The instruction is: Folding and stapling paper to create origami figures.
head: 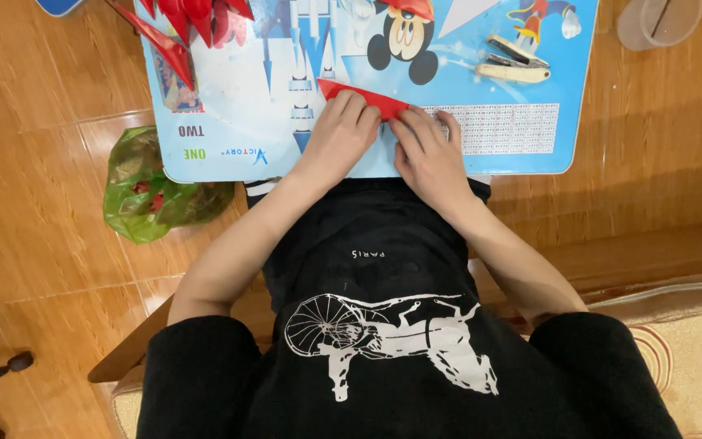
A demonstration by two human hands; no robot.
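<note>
Fingers (359, 110) of both hands press flat on the folded red paper (367, 99), its long axis running across the table (522, 154), left hand (339, 134) and right hand (428, 150) equally near.

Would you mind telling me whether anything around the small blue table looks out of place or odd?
One thing: a green plastic bag lies crumpled on the wooden floor beside the blue table. On the table, both hands press a red folded paper, which looks orderly.
</note>
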